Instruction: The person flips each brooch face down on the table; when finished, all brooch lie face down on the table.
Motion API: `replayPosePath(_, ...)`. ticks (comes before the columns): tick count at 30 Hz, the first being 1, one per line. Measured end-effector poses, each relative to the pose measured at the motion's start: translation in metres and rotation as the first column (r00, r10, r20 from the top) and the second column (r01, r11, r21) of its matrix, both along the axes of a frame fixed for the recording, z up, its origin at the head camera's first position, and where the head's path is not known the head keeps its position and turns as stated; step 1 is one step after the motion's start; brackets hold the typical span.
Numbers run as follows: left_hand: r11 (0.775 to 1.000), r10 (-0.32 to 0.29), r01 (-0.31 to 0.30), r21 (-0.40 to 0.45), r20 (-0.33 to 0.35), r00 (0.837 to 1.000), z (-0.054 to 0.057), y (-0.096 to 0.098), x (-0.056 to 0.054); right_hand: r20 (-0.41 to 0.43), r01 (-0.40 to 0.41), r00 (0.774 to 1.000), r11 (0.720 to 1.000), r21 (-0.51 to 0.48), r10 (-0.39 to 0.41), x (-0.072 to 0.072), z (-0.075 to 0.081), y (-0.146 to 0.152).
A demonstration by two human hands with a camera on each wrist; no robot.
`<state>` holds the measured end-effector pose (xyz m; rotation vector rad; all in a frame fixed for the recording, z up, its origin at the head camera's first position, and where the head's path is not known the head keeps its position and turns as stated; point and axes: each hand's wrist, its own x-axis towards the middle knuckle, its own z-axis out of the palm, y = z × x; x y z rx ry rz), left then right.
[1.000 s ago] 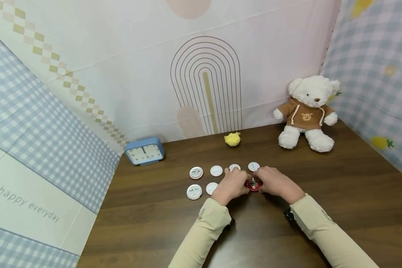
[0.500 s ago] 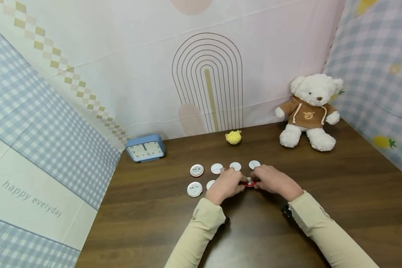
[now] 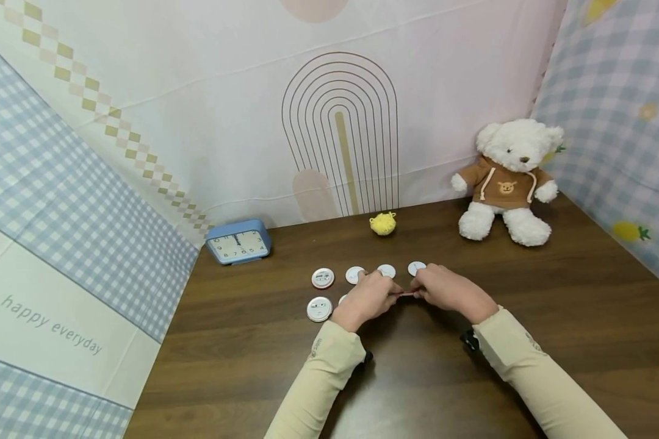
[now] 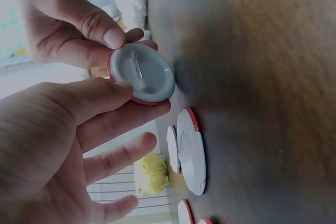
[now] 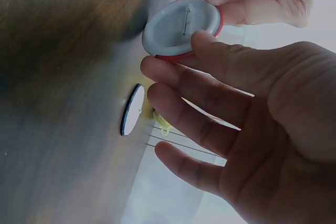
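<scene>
A round pin-back button badge (image 3: 406, 294) with a red rim is held between both hands, nearly edge-on in the head view. My left hand (image 3: 367, 299) pinches one edge between thumb and index finger, its other fingers spread. The opposite edge is pinched by my right hand (image 3: 447, 289). In the left wrist view the badge's pale back (image 4: 152, 80) and its metal pin (image 4: 138, 65) face the camera. Behind the hands lie white-backed badges, among them one by my right fingers (image 3: 416, 268) and one beyond my left hand (image 3: 387, 270). My left hand partly covers another.
Two larger badges, one farther (image 3: 323, 278) and one nearer (image 3: 320, 309), lie left of the hands on the brown table (image 3: 241, 366). Along the back stand a blue clock (image 3: 238, 242), a small yellow toy (image 3: 382, 224) and a white teddy bear (image 3: 506, 183).
The held badge has tilted from showing its red printed face to nearly edge-on in the head view. Both hands have shifted slightly, keeping their pinch on it.
</scene>
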<state>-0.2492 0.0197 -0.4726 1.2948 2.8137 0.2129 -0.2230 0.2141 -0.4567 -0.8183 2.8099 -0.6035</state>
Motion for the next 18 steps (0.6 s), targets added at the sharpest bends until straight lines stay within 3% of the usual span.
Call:
replayPosePath(9, 0.999, 0.022, -0.022, 0.048, -0.019, 1.0, 0.0003, 0.0024, -0.0007, -0.118, -0.026, 0.993, 0.998, -0.052, 0.019, 0.0, -0.0027, 0.0017)
replayPosePath(18, 0.996, 0.038, -0.034, 0.081, -0.047, 0.998, -0.0019, 0.01, -0.0019, -0.126, 0.006, 0.992, 0.997, -0.072, -0.015, -0.0028, -0.0081, 0.0015)
